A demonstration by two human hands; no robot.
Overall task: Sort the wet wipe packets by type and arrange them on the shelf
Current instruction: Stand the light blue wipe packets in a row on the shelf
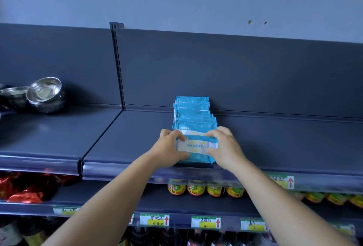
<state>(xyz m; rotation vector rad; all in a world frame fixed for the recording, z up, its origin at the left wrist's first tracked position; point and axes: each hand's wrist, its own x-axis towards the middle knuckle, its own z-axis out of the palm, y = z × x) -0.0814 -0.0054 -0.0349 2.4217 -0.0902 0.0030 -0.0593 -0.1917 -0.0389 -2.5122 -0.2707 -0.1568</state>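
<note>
We grip the front wet wipe packet [196,148] crosswise between left hand [170,148] and right hand [225,147], row of packets [193,114] just beyond our fingertips.

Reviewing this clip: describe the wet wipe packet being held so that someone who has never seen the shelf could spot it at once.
Start at the top dark shelf, right of the slotted upright post. A row of blue packets runs from the back panel toward the front edge. The held packet is the frontmost one, gripped at its ends by the left hand and right hand, and the only one showing its whole white label.
</note>
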